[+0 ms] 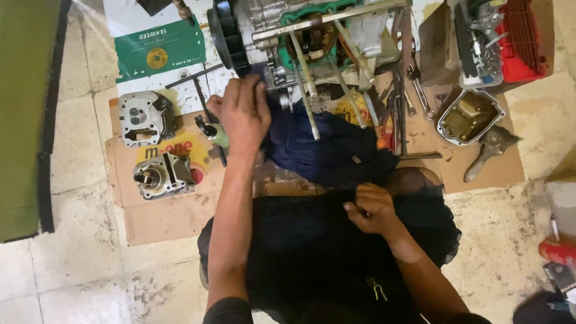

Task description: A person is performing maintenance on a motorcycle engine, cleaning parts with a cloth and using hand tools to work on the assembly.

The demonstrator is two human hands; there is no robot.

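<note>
Head cam looks down at an engine block (312,36) sitting on flattened cardboard (168,216) over grubby floor tiles (78,264). Dark blue rag (330,150) lies just below it, wrenches (414,96) and a cylinder head (144,117) around. Left hand (243,114) rests flat on the block's edge, fingers spread, gripping nothing. Right hand (372,207) pinches dark cloth on the lap.

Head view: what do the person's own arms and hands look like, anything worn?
Both forearms are bare. The left hand and right hand have no gloves; no rings or watch can be made out. Dark short sleeves show at the upper arms, at the bottom edge.
</note>
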